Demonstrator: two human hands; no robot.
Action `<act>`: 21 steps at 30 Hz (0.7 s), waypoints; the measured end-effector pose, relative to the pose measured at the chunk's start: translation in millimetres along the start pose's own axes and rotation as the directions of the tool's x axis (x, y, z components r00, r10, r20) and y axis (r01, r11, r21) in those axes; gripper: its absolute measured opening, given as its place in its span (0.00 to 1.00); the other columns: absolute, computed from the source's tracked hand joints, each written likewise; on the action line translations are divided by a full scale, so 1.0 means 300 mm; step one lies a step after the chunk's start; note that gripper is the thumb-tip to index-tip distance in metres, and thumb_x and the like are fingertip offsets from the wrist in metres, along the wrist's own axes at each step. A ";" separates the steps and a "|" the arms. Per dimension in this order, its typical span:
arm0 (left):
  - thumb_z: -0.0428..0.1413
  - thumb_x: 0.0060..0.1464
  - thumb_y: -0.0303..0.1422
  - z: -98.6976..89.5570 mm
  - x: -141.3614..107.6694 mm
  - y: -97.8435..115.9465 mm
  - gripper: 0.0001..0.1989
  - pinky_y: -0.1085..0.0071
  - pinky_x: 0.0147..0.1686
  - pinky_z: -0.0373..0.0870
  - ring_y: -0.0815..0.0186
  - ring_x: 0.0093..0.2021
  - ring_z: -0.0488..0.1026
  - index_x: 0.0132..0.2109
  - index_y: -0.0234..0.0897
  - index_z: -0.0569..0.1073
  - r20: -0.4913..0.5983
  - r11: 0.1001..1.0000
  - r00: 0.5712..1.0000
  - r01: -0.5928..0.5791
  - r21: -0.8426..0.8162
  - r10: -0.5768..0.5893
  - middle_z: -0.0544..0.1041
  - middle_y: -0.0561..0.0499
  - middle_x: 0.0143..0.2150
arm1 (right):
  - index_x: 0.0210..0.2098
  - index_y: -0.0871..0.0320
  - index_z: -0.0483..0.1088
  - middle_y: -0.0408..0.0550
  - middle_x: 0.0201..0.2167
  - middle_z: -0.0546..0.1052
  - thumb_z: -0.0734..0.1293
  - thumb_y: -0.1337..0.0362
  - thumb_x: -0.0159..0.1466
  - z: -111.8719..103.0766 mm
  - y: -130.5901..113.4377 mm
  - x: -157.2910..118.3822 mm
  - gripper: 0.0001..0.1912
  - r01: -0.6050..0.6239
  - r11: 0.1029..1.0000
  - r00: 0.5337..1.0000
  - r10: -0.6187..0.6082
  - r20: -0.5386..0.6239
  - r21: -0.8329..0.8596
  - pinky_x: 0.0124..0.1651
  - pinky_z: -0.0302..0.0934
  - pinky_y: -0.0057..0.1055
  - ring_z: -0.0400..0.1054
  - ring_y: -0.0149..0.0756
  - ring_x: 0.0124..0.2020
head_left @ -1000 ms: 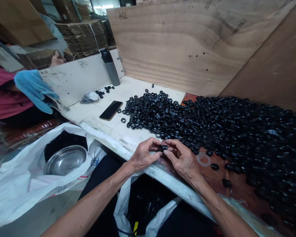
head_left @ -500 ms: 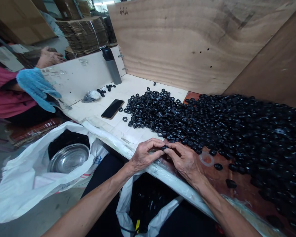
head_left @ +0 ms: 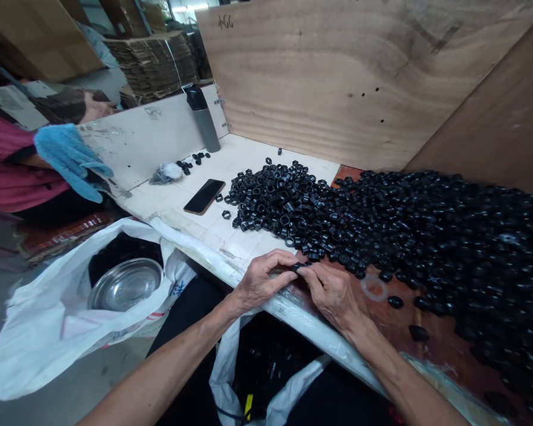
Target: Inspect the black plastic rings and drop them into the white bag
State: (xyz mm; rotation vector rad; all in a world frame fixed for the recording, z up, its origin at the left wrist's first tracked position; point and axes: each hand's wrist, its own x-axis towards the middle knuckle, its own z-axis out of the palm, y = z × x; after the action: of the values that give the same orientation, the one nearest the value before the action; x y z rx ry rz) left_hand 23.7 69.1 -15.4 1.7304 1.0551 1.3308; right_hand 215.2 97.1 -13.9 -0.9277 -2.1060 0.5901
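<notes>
Close to the table's front edge, my left hand (head_left: 266, 275) and my right hand (head_left: 331, 290) meet over a small black plastic part (head_left: 296, 267). The thumb and fingers of my left hand pinch it from one side. My right fingertips grip its other side and partly hide it, so its exact shape cannot be made out. Right behind my hands spreads a large pile of black plastic nuts (head_left: 288, 204), with darker cap-like pieces (head_left: 395, 302) to the right. A clear flat ring (head_left: 373, 287) lies beside my right hand.
A phone (head_left: 204, 196) and a grey bottle (head_left: 206, 127) are on the table's left part. Below the edge, a white sack (head_left: 39, 331) holds a metal bowl (head_left: 128, 284); another open sack (head_left: 224, 378) sits between my legs. A co-worker with a blue glove (head_left: 68, 157) is at left.
My right fingers have curled in closer around the small black part. My left hand stays nearly where it was. The co-worker's bare hand has shifted slightly.
</notes>
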 end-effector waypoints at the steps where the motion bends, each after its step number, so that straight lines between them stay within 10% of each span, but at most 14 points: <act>1: 0.60 0.56 0.26 0.000 0.000 0.001 0.09 0.64 0.50 0.75 0.61 0.48 0.76 0.46 0.34 0.76 -0.003 1.000 1.000 0.002 -0.004 -0.002 0.78 0.43 0.46 | 0.30 0.56 0.73 0.42 0.22 0.72 0.60 0.64 0.71 -0.001 0.001 -0.001 0.15 -0.010 1.000 1.000 0.010 0.008 -0.012 0.30 0.60 0.27 0.67 0.31 0.23; 21: 0.59 0.57 0.26 -0.003 0.006 0.023 0.09 0.65 0.50 0.74 0.61 0.49 0.76 0.45 0.34 0.77 -0.029 0.993 0.995 0.094 -0.076 -0.096 0.78 0.43 0.47 | 0.33 0.56 0.73 0.43 0.26 0.74 0.65 0.62 0.68 -0.032 -0.026 0.015 0.09 -0.065 0.996 0.998 0.065 -0.011 0.060 0.34 0.61 0.29 0.67 0.33 0.26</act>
State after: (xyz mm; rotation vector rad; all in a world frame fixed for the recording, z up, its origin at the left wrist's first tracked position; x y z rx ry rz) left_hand 24.5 68.0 -8.2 1.5896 1.0791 1.3253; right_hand 217.3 96.7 -0.9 -0.9669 -2.0423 0.6744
